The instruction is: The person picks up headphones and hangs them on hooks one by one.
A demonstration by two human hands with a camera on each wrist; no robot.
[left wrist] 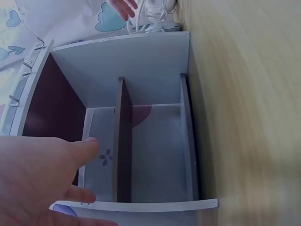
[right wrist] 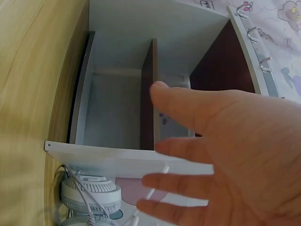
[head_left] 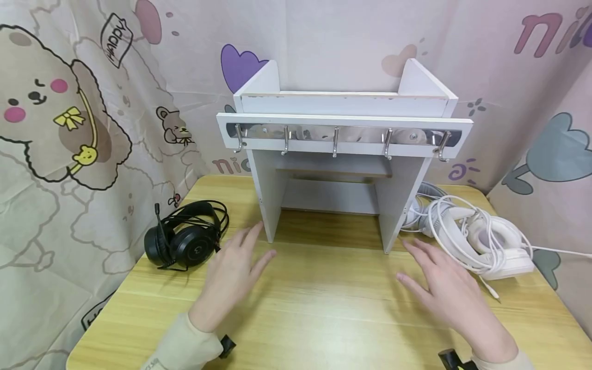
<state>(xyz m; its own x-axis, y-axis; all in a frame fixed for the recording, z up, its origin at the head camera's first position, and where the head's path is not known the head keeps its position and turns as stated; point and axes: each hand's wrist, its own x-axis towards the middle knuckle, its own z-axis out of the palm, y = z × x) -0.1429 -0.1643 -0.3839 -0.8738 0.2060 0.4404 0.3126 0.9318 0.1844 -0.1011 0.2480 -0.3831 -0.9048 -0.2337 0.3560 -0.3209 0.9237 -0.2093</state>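
Note:
A small white shelf unit (head_left: 333,106) stands upright at the back of the wooden table. Across its upper front runs a metal strip with several hooks (head_left: 335,141). My left hand (head_left: 233,272), fingers extended and holding nothing, is near the shelf's left side panel; whether it touches the panel I cannot tell. On the other side my right hand (head_left: 446,288) reaches forward with spread fingers, near the lower right side panel and the white headphones (head_left: 497,241). Both wrist views show the inner boards (left wrist: 123,141) of the unit, with each hand (right wrist: 244,141) beside it.
Black headphones with a microphone (head_left: 187,236) lie left of the shelf unit. A loose white cable plug (head_left: 490,290) lies near my right hand. Patterned curtains (head_left: 83,205) hang behind and on both sides of the table (head_left: 324,313).

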